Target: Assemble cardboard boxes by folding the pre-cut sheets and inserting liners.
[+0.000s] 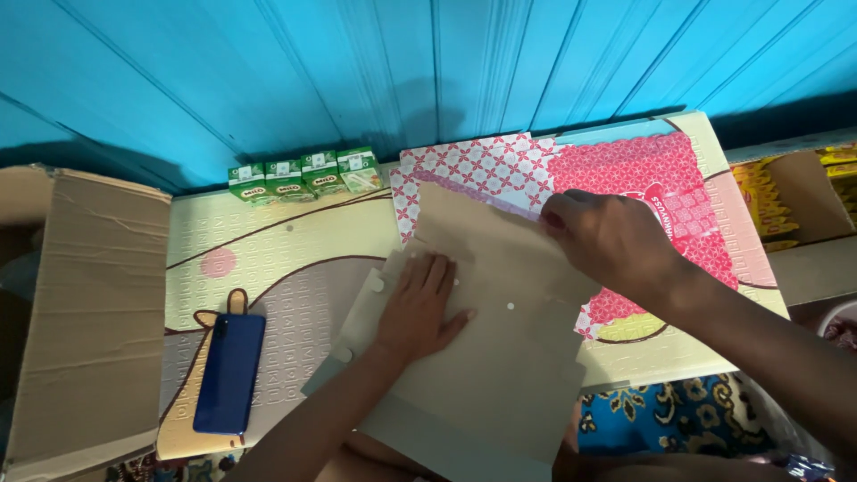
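Four small green drink cartons (304,175) stand in a row by the blue wall (357,62). One blue phone (230,372) lies on the mat (295,259). The left hand (420,308) presses flat and open on the brown cardboard sheet (500,357). The right hand (607,241) pinches the sheet's upper edge, over the pink patterned paper (625,170).

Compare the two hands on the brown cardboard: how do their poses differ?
The left hand lies flat, palm down, fingers spread on the brown cardboard; the right hand is curled, fingertips pinching at the cardboard's upper edge. The left sits near the sheet's middle; the right is at its far edge, over the pink patterned paper. Both are bare and touch the same cardboard.
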